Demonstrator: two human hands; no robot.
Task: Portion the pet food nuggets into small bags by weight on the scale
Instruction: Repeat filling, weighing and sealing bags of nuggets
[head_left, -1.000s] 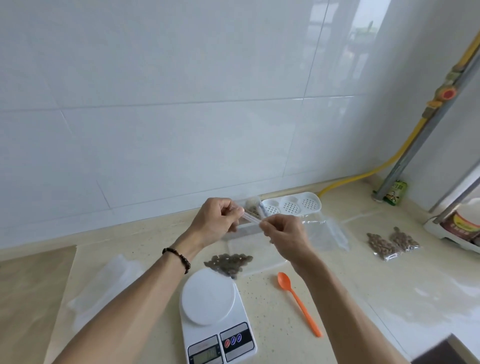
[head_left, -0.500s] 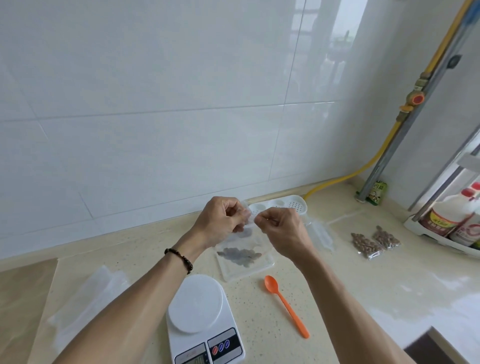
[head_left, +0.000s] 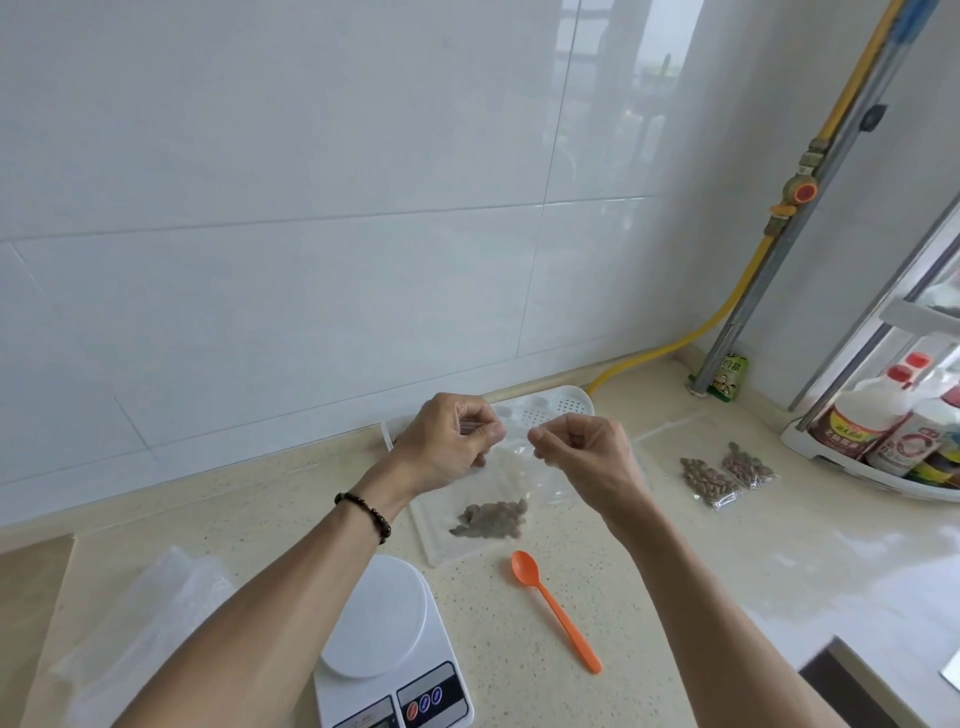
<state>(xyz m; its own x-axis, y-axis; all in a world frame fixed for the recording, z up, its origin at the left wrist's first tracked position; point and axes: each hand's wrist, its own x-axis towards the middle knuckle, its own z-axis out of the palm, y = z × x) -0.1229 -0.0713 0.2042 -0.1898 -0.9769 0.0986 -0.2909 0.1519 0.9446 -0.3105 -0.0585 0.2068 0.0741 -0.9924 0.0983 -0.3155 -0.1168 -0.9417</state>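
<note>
Hands work close together above the speckled beige countertop (head_left: 675, 597). The left hand (head_left: 447, 452), with a dark beaded bracelet (head_left: 363, 514) on its wrist, pinches one top corner of a small clear plastic bag (head_left: 483, 514) between curled fingers and thumb; the right hand (head_left: 587, 457) pinches the opposite top corner the same way. The bag hangs between them, and a cluster of brown pet food nuggets (head_left: 491, 519) sits low inside it, with the bag's bottom edge at or just above the counter; I cannot tell whether it touches. Just in front of the bag lies an orange plastic spoon (head_left: 556, 610), bowl toward the bag. Left of the spoon stands a white digital kitchen scale (head_left: 384, 639) with a bare round platform. Two small filled bags of nuggets (head_left: 727, 475) lie side by side to the right. Behind the hands, against the white tiled wall (head_left: 311, 234), rests a white perforated plastic tray (head_left: 550, 410). A stack of clear empty bags (head_left: 150, 623) lies at far left.
</note>
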